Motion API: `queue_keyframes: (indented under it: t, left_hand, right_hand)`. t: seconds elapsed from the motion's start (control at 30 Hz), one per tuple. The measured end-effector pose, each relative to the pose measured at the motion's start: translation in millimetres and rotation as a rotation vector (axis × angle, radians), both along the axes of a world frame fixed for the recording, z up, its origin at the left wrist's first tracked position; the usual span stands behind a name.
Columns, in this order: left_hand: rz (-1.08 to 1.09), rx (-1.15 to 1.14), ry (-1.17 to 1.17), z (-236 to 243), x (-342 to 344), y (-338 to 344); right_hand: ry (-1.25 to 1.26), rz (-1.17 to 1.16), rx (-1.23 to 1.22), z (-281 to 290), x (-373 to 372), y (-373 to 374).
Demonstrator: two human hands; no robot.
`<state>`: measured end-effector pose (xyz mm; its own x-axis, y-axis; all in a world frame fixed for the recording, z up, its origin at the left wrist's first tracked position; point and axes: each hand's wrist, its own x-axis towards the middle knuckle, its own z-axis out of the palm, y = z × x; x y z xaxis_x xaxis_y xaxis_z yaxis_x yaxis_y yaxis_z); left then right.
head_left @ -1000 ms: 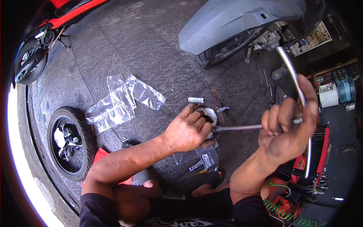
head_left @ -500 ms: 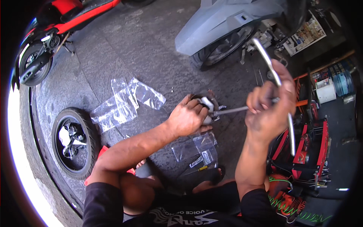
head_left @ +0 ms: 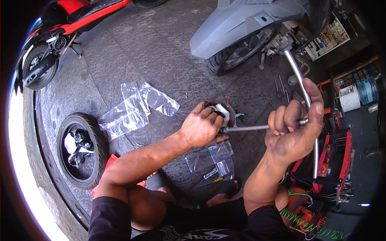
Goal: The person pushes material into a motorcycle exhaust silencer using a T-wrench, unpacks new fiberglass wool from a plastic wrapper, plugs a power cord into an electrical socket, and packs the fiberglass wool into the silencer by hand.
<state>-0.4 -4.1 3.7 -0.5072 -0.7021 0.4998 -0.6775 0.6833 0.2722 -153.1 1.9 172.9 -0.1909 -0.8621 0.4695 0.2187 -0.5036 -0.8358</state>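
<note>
My left hand [head_left: 201,128] is closed on a round, dark metal part [head_left: 229,111] with white material inside it, low over the floor in front of me. A slim steel shaft [head_left: 251,128] runs sideways from this part toward my right hand [head_left: 293,128]. That hand is wrapped round the shaft's outer end and a long silver bar [head_left: 297,70] that crosses it. Plastic packaging [head_left: 217,154] and a yellow-handled screwdriver [head_left: 216,181] lie below the part, near my feet. Whatever my left fingertips touch inside the part is hidden.
A loose wheel [head_left: 91,132] lies at the left beside clear plastic bags [head_left: 122,114]. A red scooter [head_left: 82,25] stands top left, a grey one [head_left: 229,28] top right. Red tool racks [head_left: 343,160], a green coiled hose [head_left: 321,229] and a white bucket [head_left: 349,98] line the right.
My right hand and the silver bar shifted up and left, then came back down and rightward. My left hand moved slightly up with the round part, and the view shifted a little.
</note>
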Motion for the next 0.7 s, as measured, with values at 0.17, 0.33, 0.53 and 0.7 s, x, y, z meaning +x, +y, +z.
queue_keyframes:
  t: [0.17,0.33,0.53,0.7]
  left_hand:
    - [-0.010,-0.054,0.071,-0.9,-1.7,-1.8]
    - [0.007,-0.028,0.031,3.4,-5.1,-3.2]
    - [-0.065,0.162,0.071,38.3,8.8,7.1]
    - [-0.072,0.251,-0.173,55.8,26.7,-5.4]
  right_hand:
    - [-0.085,-0.017,0.080,-0.4,8.2,7.7]
    - [-0.009,0.163,-0.013,-18.0,4.7,-9.7]
    - [0.184,0.105,0.041,-6.2,12.9,-12.1]
    - [0.055,0.258,0.056,0.0,-3.8,-8.1]
